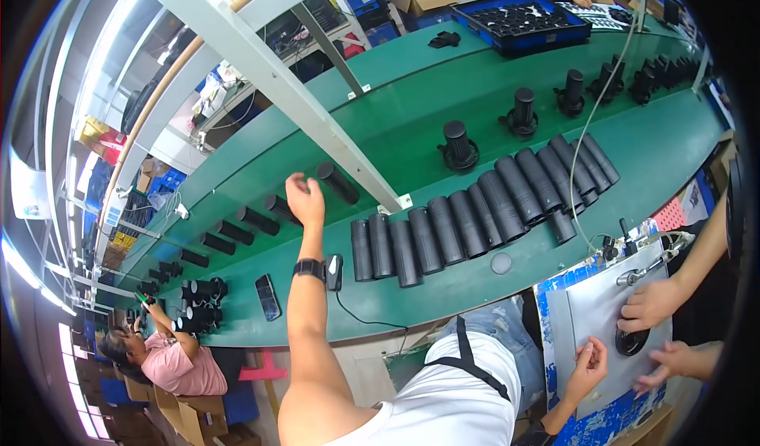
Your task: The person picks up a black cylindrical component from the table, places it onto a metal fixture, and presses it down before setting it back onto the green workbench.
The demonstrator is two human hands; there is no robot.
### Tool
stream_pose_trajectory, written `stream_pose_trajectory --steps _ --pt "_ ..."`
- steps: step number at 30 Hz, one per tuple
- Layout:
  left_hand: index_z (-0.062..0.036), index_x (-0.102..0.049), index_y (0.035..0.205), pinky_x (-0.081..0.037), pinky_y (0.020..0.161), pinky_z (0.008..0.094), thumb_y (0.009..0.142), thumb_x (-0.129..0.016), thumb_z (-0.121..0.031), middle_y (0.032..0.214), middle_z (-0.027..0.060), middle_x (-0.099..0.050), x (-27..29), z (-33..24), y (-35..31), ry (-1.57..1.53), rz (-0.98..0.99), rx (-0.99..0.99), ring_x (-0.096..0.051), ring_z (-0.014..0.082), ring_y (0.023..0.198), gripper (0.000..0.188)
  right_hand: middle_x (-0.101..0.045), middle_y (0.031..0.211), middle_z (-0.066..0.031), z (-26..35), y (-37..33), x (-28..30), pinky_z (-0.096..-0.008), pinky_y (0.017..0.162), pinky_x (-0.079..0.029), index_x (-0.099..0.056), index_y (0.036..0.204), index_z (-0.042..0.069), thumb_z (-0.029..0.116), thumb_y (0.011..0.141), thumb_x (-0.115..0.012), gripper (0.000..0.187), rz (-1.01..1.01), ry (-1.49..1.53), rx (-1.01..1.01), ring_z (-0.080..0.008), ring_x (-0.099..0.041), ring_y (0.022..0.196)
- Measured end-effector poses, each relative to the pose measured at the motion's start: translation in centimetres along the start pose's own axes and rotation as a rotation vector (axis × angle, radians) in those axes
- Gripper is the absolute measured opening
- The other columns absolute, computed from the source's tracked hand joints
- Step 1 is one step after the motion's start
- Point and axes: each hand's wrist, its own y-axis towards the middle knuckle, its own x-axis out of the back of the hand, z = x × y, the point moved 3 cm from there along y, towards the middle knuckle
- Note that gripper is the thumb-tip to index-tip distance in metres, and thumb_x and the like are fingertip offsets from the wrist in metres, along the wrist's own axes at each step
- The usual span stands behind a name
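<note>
My left hand (pixel 305 202) reaches out over the green conveyor belt, fingers loosely bent, with no thing visible in it. Just beside it lies a ribbed black cylinder (pixel 338 183), and another black cylinder (pixel 279 207) lies on its other side, partly behind the hand. My right hand (pixel 586 368) hovers low at the right, by the edge of a grey-topped fixture (pixel 582 327), its fingers curled in with nothing visible between them. On the bench between my hands, several black cylinders (pixel 451 228) lie side by side in a slanting row.
Another person's hand (pixel 653 303) rests on a dark round part (pixel 631 340) on the fixture. Black parts with round bases (pixel 459 149) stand along the belt. A metal post (pixel 317 121) crosses the bench. A phone (pixel 267 297) and corded black device (pixel 334 272) lie nearby. A person in pink (pixel 186 363) works at left.
</note>
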Motion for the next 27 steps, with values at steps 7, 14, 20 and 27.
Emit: stream_pose_trajectory --steps 7,14,20,27 --pt "-0.0175 -0.046 0.132 -0.046 0.092 0.0493 0.076 -0.074 -0.040 0.127 0.0224 -0.048 -6.3 0.7 -0.5 0.068 0.341 -0.287 -0.051 0.0431 0.112 0.067 -0.058 0.071 -0.0016 0.2 -0.7 -0.1 -0.0184 0.053 -0.038 -0.062 0.102 0.000 0.008 0.094 -0.054 0.014 -0.027 -0.032 0.038 -0.0052 -0.049 0.060" --pt "-0.0083 -0.055 0.123 -0.048 0.088 0.0416 0.081 -0.071 -0.024 0.112 0.0176 -0.055 2.0 -3.4 -2.2 0.062 0.031 -0.216 -0.057 0.0367 0.100 0.048 -0.056 0.074 0.0000 -0.3 -1.0 0.5 -0.0185 0.053 -0.037 -0.061 0.104 0.002 0.011 0.095 -0.054 0.015 0.021 -0.025 0.006 -0.0049 -0.048 0.063" --pt "0.0024 -0.047 0.129 -0.043 0.094 0.0326 0.089 -0.057 -0.022 0.114 0.0165 -0.058 7.7 -14.5 -10.6 -0.786 0.672 -0.158 -0.057 0.0213 0.104 0.047 -0.059 0.083 -0.0017 0.6 -1.9 2.6 -0.0204 0.061 -0.040 -0.062 0.107 0.002 0.018 0.095 -0.054 0.021 0.048 0.089 -0.071 -0.0072 -0.051 0.069" --pt "-0.0028 -0.040 0.134 -0.041 0.094 0.0315 0.093 -0.055 -0.026 0.119 0.0127 -0.053 1.5 -31.8 -26.9 -1.440 1.849 -0.039 -0.052 0.0179 0.109 0.049 -0.062 0.106 -0.0179 6.7 -1.3 -8.8 -0.0324 0.082 -0.051 -0.048 0.124 -0.006 0.050 0.094 -0.047 0.063 0.895 0.968 -0.306 -0.0241 -0.064 0.094"
